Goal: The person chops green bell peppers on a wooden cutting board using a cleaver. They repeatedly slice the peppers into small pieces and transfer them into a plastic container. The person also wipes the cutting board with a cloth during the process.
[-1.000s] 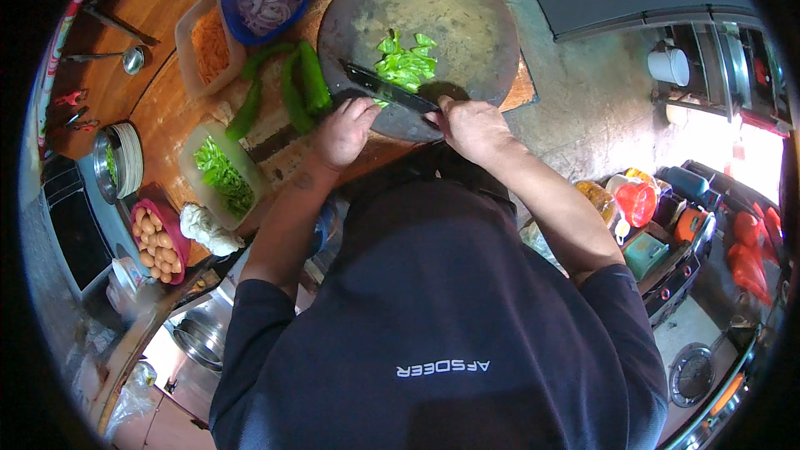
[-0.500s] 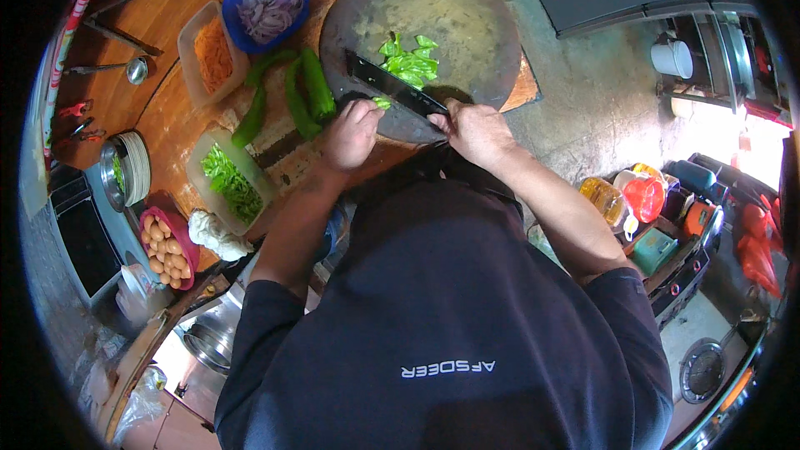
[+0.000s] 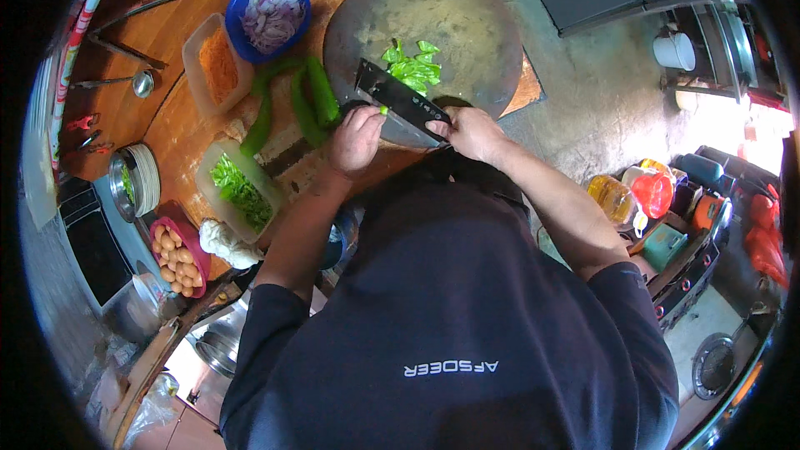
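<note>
My right hand is wrapped round the handle of a dark-bladed cleaver. The blade slants up to the left over the near part of a round, worn chopping board. Just beyond it lies a small heap of cut bright green pieces, which look like green pepper. At the board's near left edge my left hand is closed, fingertips pinched on a small green stub beside the blade. Most of what those fingers hold is hidden. Long whole green peppers lie left of the board.
Left on the wooden table stand a blue bowl of sliced onion, a tub of shredded orange vegetable and a tub of chopped greens. Beyond are a pink basket of eggs and a ladle. Oil bottles stand at right.
The cleaver's blade has tilted so that more of its flat face shows. My left hand remains at the board's edge with the green stub. The whole view has shifted slightly.
</note>
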The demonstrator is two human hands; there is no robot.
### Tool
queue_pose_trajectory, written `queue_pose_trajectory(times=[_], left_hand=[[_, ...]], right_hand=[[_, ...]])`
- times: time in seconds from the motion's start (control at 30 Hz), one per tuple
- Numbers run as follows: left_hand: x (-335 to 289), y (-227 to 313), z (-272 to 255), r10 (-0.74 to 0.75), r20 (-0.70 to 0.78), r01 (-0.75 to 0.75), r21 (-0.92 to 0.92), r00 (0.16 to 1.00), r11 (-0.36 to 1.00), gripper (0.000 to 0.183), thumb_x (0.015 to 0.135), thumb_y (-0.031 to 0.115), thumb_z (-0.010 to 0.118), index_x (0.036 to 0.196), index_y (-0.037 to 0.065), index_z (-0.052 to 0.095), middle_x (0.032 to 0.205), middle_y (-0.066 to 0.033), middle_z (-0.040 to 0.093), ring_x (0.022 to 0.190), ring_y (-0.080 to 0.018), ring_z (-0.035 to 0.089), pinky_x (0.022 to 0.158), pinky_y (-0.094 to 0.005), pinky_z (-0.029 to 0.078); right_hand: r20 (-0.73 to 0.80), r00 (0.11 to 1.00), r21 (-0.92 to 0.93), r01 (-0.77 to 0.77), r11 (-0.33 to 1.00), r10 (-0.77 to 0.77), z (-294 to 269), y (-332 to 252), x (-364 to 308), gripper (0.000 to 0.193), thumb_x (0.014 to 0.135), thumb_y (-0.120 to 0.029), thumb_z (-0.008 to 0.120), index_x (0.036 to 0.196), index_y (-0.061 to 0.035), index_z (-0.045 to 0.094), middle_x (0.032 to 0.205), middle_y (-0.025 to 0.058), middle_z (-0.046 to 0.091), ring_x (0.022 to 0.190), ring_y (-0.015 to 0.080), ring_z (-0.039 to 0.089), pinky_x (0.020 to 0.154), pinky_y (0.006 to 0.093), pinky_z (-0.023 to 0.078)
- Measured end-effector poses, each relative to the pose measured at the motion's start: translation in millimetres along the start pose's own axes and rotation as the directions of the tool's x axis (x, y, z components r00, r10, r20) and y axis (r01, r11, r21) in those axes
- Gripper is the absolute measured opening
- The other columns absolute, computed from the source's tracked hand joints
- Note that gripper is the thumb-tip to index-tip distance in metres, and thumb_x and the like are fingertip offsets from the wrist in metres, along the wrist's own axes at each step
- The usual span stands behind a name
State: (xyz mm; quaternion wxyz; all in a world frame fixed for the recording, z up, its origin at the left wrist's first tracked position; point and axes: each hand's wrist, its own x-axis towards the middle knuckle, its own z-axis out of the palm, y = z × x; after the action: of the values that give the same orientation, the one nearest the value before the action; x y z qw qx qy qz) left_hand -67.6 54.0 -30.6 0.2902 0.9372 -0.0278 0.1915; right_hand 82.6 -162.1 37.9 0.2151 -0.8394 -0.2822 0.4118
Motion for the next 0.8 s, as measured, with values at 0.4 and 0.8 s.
queue_pose_trajectory(times=[0.4,0.8], left_hand=[[105.8,15.4,16.6,-0.138,0.255,0.088,0.197,0.957,0.976,0.112,0.065,0.063,0.084,0.155,0.018,0.036,0.161,-0.025,0.021,0.15,-0.0453,0.016,0.121,-0.0614,0.014],[98.4,13.3,67.5,-0.315,-0.356,0.29,-0.122,0.88,0.949,0.035,0.08,0.026,0.075,0.11,0.008,0.072,0.126,-0.0163,0.061,0.123,-0.0404,0.055,0.105,-0.0485,0.045]], right_hand=[[-0.155,0.879,0.598,-0.279,0.751,0.45,-14.7,52.6,-19.2,0.048,0.1,-0.043,0.062,0.08,0.001,0.061,0.05,0.0037,0.053,0.041,0.0151,0.052,0.047,0.0329,0.044],[-0.032,0.961,0.645,-0.188,0.74,0.273,43.5,-16.1,16.2,0.035,0.099,-0.034,0.067,0.091,-0.0008,0.06,0.057,0.0031,0.058,0.045,0.0116,0.055,0.043,0.0284,0.044]])
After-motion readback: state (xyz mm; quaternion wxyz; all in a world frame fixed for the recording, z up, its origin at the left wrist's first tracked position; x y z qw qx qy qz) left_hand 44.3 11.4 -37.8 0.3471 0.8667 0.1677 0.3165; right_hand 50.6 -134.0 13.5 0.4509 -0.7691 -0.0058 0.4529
